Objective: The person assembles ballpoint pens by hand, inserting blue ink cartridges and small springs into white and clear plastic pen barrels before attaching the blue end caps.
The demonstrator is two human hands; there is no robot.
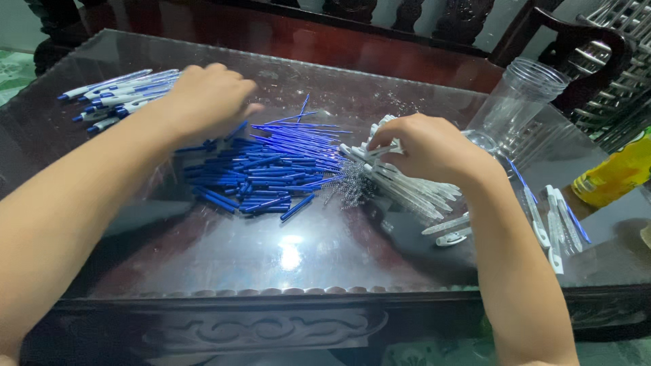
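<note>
My left hand reaches over a heap of blue pen parts in the table's middle, fingers curled down at the pile's far left edge; whether it grips one I cannot tell. Thin blue ink refills lie along the heap's far side. My right hand rests on a pile of white pen barrels, fingers closed around one or two of them. Small metal springs lie scattered between the two piles. Finished white-and-blue pens lie at the far left.
The glass-topped dark wooden table has a carved front edge. A clear plastic jar stands at the far right. A few pen pieces lie at the right. A yellow packet sits at the right edge, dark wooden chairs behind.
</note>
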